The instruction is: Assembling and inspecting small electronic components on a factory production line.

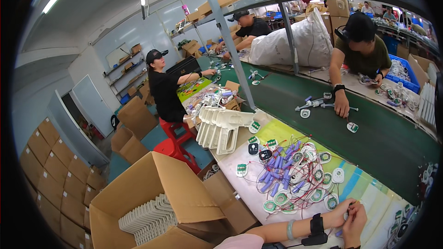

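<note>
My left hand (338, 215) and my right hand (355, 223) meet at the near right of the worktable, fingers closed together. Whatever small part they pinch is mostly hidden by the fingers. Beyond them lies a pile of purple cylindrical batteries (277, 162) tangled with thin red and black wires. Mixed in are round white housings with green circuit boards (281, 198), and a plain white oval housing (338, 175) sits at the pile's right side. Two black-faced oval parts (265, 155) rest at its far left.
White plastic frames (224, 129) are stacked at the table's far left end. An open cardboard box (194, 189) holding similar frames stands left. A green conveyor belt (277, 92) runs behind, where a co-worker's hand (341, 104) reaches a part. A metal post (228, 41) rises beside the belt.
</note>
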A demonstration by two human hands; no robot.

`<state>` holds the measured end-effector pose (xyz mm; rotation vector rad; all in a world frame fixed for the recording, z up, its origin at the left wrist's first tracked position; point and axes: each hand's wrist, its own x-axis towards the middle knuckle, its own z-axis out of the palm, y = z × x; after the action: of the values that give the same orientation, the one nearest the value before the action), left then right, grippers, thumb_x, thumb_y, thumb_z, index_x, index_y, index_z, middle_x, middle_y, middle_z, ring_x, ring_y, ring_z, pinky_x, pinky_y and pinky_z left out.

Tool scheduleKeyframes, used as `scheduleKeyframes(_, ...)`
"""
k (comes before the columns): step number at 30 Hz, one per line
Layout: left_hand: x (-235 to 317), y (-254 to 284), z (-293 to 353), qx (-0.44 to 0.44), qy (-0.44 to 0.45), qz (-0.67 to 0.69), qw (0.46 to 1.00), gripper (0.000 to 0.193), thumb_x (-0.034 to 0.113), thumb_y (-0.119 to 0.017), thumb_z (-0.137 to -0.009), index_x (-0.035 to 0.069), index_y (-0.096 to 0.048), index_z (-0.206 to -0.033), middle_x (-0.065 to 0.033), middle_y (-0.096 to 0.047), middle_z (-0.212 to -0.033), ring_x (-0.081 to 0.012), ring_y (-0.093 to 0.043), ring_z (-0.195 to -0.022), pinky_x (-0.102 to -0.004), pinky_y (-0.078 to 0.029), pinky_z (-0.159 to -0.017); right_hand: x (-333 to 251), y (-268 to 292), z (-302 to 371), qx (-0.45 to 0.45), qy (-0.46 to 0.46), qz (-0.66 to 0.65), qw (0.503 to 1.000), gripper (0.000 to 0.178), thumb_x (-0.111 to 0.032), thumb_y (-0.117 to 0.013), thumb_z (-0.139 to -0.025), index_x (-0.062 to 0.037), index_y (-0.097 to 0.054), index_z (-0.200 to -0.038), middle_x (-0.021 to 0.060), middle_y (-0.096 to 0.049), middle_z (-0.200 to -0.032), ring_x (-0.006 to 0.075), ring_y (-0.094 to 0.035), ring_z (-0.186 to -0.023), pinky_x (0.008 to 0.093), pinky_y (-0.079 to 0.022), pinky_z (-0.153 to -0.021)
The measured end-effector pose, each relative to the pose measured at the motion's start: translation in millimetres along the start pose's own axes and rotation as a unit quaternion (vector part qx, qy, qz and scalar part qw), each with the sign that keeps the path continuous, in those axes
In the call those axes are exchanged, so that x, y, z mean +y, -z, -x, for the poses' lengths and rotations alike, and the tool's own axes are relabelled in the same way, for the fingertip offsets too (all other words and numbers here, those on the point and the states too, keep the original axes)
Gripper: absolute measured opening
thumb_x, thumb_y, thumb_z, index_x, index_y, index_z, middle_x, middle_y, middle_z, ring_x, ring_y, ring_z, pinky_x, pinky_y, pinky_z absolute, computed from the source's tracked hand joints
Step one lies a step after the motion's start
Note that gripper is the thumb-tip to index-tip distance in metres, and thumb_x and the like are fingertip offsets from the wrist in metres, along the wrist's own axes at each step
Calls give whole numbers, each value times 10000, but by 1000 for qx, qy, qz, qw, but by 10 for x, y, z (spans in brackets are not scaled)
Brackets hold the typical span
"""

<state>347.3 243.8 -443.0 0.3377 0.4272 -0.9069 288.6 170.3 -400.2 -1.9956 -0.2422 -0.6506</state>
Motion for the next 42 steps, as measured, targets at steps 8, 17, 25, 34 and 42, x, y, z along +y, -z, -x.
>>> scheduleKeyframes(8, 7, 58, -22, -60, -5, -29, 998, 258, 245, -564, -865, 147, -471, -645, 44, -454, -631, -83, -424, -607, -220, -354, -590, -53, -14, 24, -2, 6, 19, 1000, 101, 103, -397, -721, 8, -416, -749, 118, -475, -728, 215, -458, -626, 284, -387, -568)
scheduleKeyframes(17, -41, 63, -36, -45, -9, -25, 999, 267, 234, -554, -872, 144, -477, -633, 53, -436, -602, -73, -417, -583, -214, -355, -564, -113, 36, 23, -11, 1, 52, 999, 84, 80, -413, -691, 5, -410, -730, 129, -475, -726, 239, -450, -616, 309, -353, -541)
scheduleKeyframes(25, 114, 142, 15, -174, 17, -18, 985, 159, 223, -529, -900, 129, -534, -772, 41, -499, -682, -78, -466, -606, -204, -399, -575, -163, -25, -94, -3, 89, 71, 994, 84, 63, -459, -703, -12, -424, -710, 165, -522, -762, 306, -537, -661, 353, -443, -584)
scheduleKeyframes(34, -12, -367, 320, 42, 53, -47, 997, 203, 255, -494, -910, 107, -520, -773, 6, -509, -684, -124, -503, -679, -227, -427, -620, -309, 165, -50, -15, -141, -29, 989, 130, 59, -510, -772, -32, -427, -730, 55, -503, -765, 104, -430, -616, 225, -354, -550)
scheduleKeyframes(42, 56, -123, 172, -89, -40, -187, 977, 163, 204, -483, -899, 79, -540, -811, -16, -527, -707, -134, -512, -643, -249, -411, -556, -2212, 644, -896, 58, 185, -284, 939, 279, 17, -644, -757, -76, -395, -673, 45, -418, -649, 136, -350, -521, 263, -283, -474)
